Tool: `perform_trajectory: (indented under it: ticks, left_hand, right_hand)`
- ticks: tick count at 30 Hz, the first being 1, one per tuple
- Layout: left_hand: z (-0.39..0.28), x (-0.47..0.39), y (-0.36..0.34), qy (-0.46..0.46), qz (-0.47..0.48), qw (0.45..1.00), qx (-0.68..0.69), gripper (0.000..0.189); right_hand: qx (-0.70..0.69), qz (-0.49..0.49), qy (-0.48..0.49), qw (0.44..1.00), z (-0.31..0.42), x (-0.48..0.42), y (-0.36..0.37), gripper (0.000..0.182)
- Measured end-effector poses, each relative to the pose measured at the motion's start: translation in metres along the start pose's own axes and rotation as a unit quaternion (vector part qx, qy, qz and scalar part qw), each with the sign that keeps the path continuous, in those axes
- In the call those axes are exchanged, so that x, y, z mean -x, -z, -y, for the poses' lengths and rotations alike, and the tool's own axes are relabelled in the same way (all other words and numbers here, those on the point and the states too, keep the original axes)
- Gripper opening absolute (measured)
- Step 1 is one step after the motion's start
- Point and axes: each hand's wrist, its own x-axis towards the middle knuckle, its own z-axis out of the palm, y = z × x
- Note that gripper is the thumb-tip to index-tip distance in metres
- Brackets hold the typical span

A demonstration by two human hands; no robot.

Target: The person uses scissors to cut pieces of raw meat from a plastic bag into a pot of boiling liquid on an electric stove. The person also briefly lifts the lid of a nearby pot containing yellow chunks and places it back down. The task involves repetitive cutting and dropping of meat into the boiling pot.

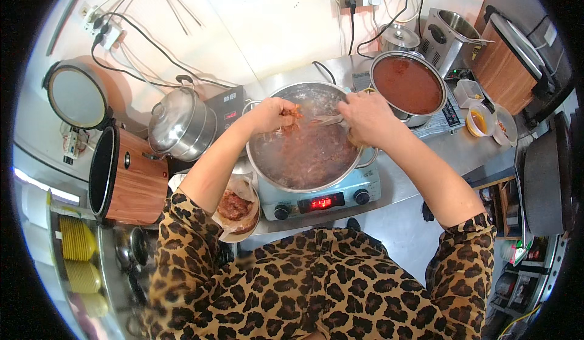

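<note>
A wide steel pot (305, 169) stands on a light-blue induction cooker (319, 203), with steam over cloudy brownish liquid and pieces of meat in it. Above its left half, my left hand (270, 117) grips a clump of reddish, coated meat (290, 116). My right hand (367, 117) is closed around a metal utensil (327, 120) at the pot's right side; its exact kind is hard to make out through the steam. Left of the cooker, by my left forearm, a bowl lined with a clear plastic bag (246, 180) contains more raw-looking red meat (235, 205).
A pot of red-brown sauce or broth (406, 84) stands on another cooker at right. Small plastic tubs (477, 118) sit beside it. At left are a lidded steel steamer (182, 121) and an open wood-patterned cooker (137, 175). Black cords (150, 38) hang along the wall.
</note>
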Motion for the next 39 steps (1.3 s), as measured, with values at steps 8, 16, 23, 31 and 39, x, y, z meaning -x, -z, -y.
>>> perform_trajectory:
  ticks: [8,16,23,31,39]
  left_hand:
    - [-0.002,-0.010,0.004,0.073,-0.044,0.990,0.109,0.018]
    - [-0.001,-0.017,0.005,0.090,-0.088,0.981,0.148,0.025]
    - [0.005,-0.018,0.016,0.121,-0.091,0.964,0.217,0.036]
    - [0.008,-0.017,0.024,0.005,0.024,0.952,0.305,0.020]
    - [0.024,-0.018,0.023,0.052,-0.097,0.955,0.276,0.023]
  right_hand:
    - [-0.027,0.036,0.009,0.999,-0.018,-0.032,-0.027,0.014]
    - [-0.084,-0.074,0.091,0.990,-0.014,-0.048,-0.020,0.011]
    - [-0.002,0.074,0.036,0.997,-0.043,-0.057,-0.037,0.022]
    - [-0.096,-0.061,0.089,0.989,-0.023,-0.070,-0.035,0.015]
    - [-0.015,0.052,0.006,0.999,-0.045,-0.064,-0.048,0.013]
